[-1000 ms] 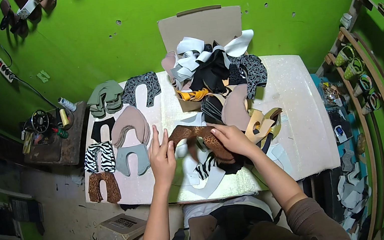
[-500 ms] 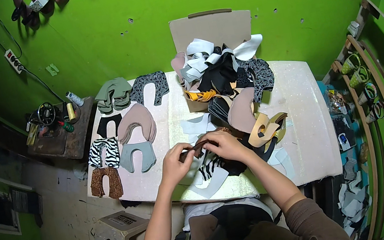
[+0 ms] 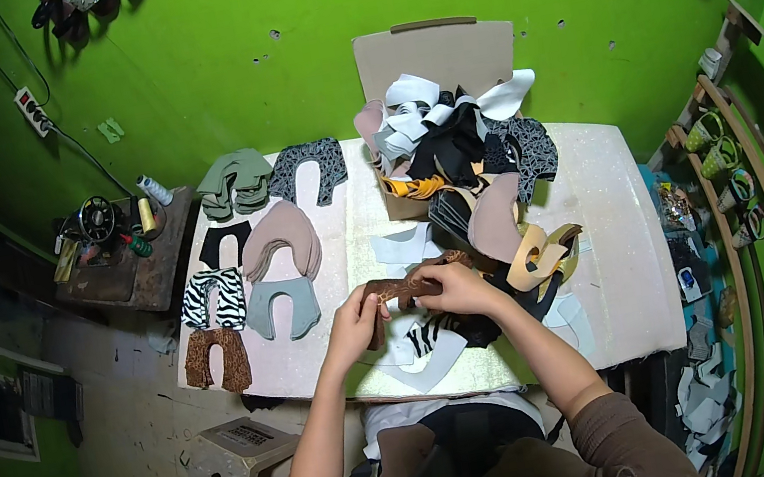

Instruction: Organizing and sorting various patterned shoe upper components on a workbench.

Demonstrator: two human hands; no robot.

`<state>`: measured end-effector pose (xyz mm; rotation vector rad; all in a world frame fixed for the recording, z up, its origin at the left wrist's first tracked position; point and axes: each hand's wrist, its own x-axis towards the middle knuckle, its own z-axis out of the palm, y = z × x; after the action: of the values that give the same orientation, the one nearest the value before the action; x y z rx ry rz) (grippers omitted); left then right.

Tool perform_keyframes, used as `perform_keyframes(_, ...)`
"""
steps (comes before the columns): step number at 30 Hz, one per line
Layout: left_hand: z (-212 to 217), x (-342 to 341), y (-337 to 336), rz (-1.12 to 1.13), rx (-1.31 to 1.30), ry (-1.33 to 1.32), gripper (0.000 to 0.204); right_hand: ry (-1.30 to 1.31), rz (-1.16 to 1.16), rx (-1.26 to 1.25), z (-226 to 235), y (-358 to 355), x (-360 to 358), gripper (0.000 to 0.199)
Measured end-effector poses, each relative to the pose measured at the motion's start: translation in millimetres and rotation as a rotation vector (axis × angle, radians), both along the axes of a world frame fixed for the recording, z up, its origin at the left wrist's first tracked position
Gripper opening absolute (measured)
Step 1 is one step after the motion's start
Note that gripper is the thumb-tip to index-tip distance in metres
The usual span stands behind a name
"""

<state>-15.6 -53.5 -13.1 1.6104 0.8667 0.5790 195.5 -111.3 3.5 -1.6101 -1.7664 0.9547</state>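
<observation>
Above the near middle of the table, my left hand [image 3: 352, 328] and my right hand [image 3: 458, 288] are closed on one brown patterned material piece [image 3: 398, 289]. It stretches between them, one end hanging below my left fingers. Beneath it lie a zebra-striped piece [image 3: 426, 334] and a pale grey curved piece [image 3: 424, 369]. Stacked U-shaped pieces line the table's left side: green [image 3: 235, 184], dark patterned [image 3: 307, 168], dusty pink [image 3: 276, 239], black [image 3: 223, 245], zebra-striped [image 3: 211, 299], grey [image 3: 281, 308] and brown spotted [image 3: 216, 359].
Behind my hands, an open cardboard box [image 3: 436, 58] overflows with mixed pieces. Yellow curled strips [image 3: 542, 257] lie to my right. A sewing machine [image 3: 96, 221] stands on a small wooden table at far left. A wooden shoe rack [image 3: 732, 170] is at right.
The brown piece, bunched and dark between my fingers before, is now spread wider with its patterned face showing. My right hand has shifted slightly right; the whole view has shifted a little.
</observation>
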Motion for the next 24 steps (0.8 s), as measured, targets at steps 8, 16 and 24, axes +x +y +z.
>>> perform_keyframes(8,-12.5,-39.8,23.6,0.145,-0.213,-0.324,0.019,0.999,-0.158,-0.319,-18.5,19.9,-40.1,0.018)
perform_keyframes(16,-18.0,-133.0,58.6,0.113,-0.38,-0.212,0.022,1.086,-0.315,-0.346,-29.2,70.5,-129.3,0.02)
perform_keyframes(24,-55.0,-257.4,91.2,0.325,-0.25,-0.121,0.018,0.942,-0.329,-0.41,-60.5,104.6,-248.7,0.021)
